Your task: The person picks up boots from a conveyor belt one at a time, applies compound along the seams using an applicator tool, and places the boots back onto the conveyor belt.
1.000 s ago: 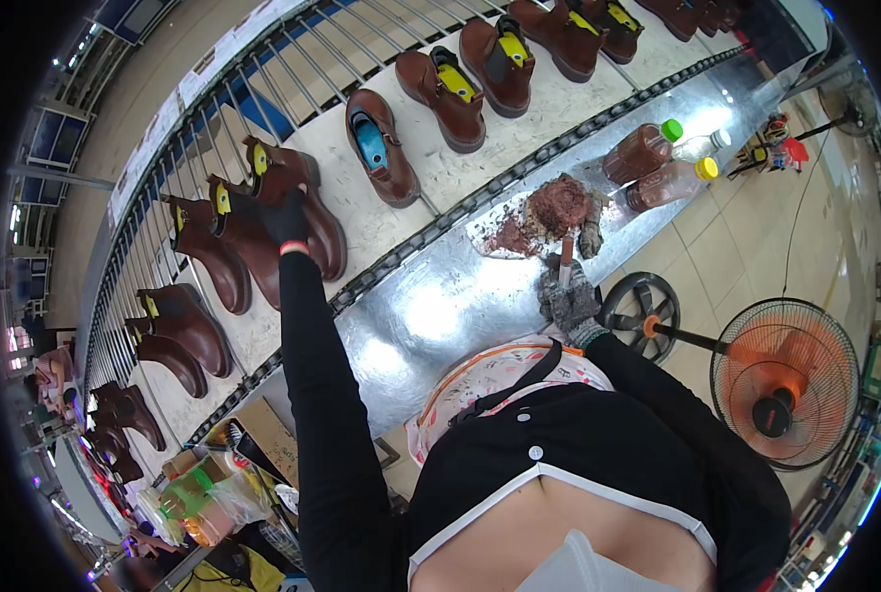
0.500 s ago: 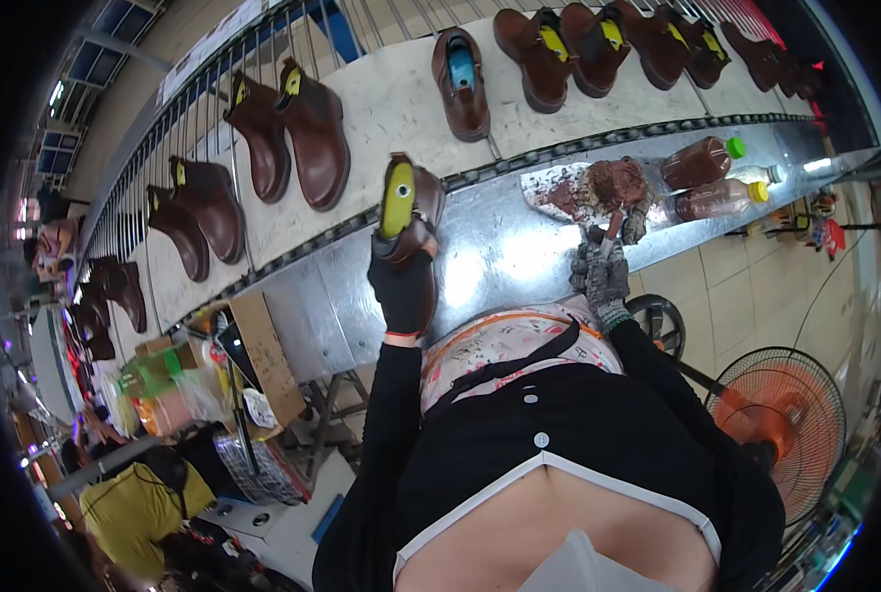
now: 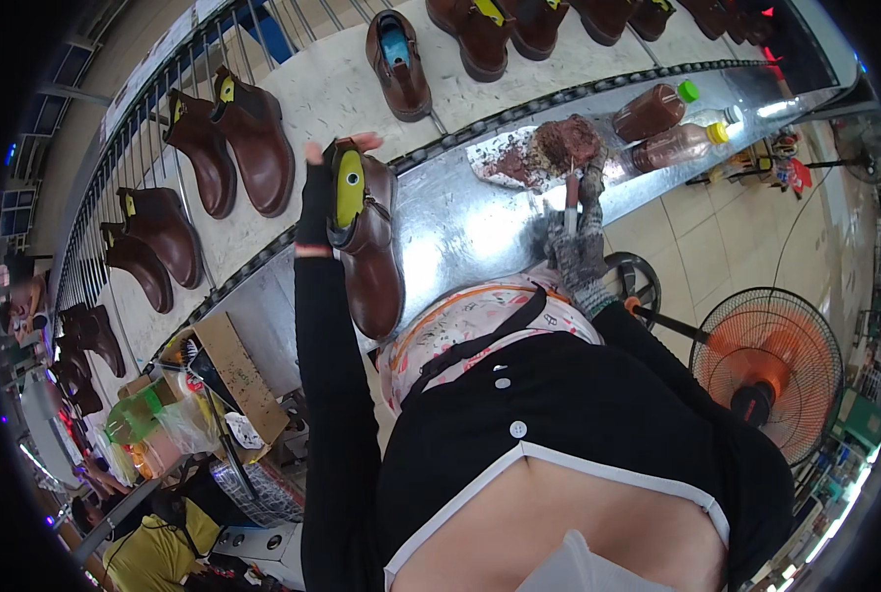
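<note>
Boot (image 3: 367, 247) (brown, with a yellow-green last inside) had come off the conveyor and hung over the metal table (image 3: 460, 222), gripped by the left hand (image 3: 317, 202), while the gloved right hand (image 3: 579, 242) apparently clasped a brush.

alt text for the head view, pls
The left hand holds a brown boot with a yellow-green insert above a metal bench. The right hand grips a brush near a stained pad. Other boots line the conveyor behind.
</note>
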### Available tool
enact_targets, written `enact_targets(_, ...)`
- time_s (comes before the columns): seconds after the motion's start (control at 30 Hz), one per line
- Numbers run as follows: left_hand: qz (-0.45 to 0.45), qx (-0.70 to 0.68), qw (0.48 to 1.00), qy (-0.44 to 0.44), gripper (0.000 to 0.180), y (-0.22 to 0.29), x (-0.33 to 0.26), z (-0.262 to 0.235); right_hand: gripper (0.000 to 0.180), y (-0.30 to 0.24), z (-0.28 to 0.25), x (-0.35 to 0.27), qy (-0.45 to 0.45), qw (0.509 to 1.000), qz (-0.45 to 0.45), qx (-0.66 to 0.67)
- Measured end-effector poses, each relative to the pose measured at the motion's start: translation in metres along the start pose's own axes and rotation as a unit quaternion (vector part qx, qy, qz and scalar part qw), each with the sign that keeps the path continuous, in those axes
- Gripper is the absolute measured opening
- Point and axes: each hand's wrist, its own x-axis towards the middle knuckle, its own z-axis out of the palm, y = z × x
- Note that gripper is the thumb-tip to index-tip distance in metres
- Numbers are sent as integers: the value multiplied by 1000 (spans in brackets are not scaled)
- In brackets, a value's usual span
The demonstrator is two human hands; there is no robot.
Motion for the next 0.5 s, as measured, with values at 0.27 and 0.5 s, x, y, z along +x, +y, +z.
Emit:
enact_targets(0.27, 29, 87, 986, -139, 82, 11, 8, 2, 63, -14, -8, -23, -82, 996, 18, 19)
enact_targets(0.5, 288, 30, 894, -342, 85, 56, -32, 0, 57, -29, 0, -20, -46, 999, 3, 19)
